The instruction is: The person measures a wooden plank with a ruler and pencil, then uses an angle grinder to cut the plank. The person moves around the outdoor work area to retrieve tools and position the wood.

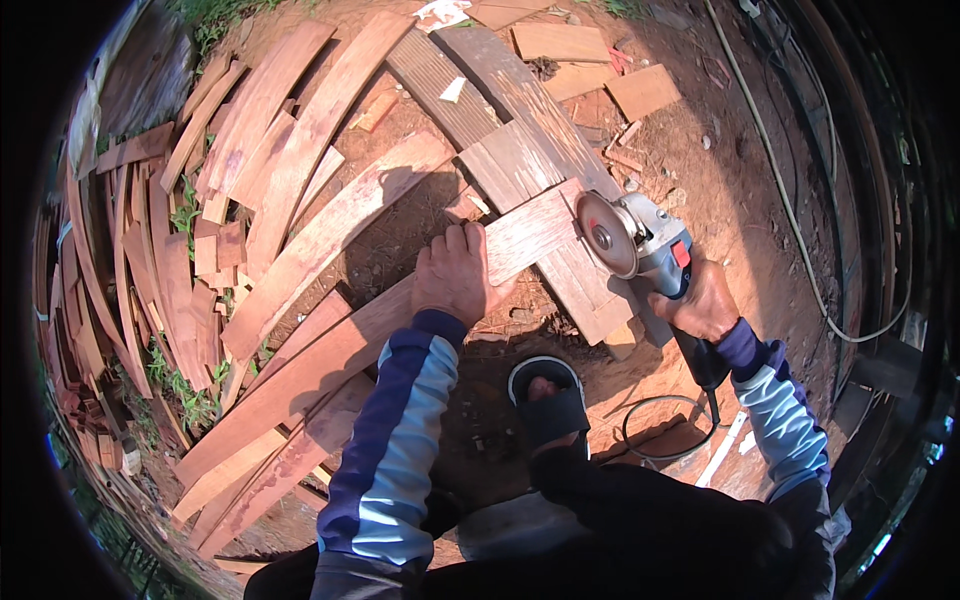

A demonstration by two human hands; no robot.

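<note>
Earthen ground point(745, 250), grainy plank point(365, 335), round-disc grinder point(660, 240)

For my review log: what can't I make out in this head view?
- Left palm: hidden by the left hand itself, back up over the plank.
- Right fingertips: mostly hidden behind the angle grinder and the right hand.
- Cord's far end: lost near the dark trouser leg.
- Leftmost wood pieces: too small to count.

No lettering or numbers can be read.
</note>
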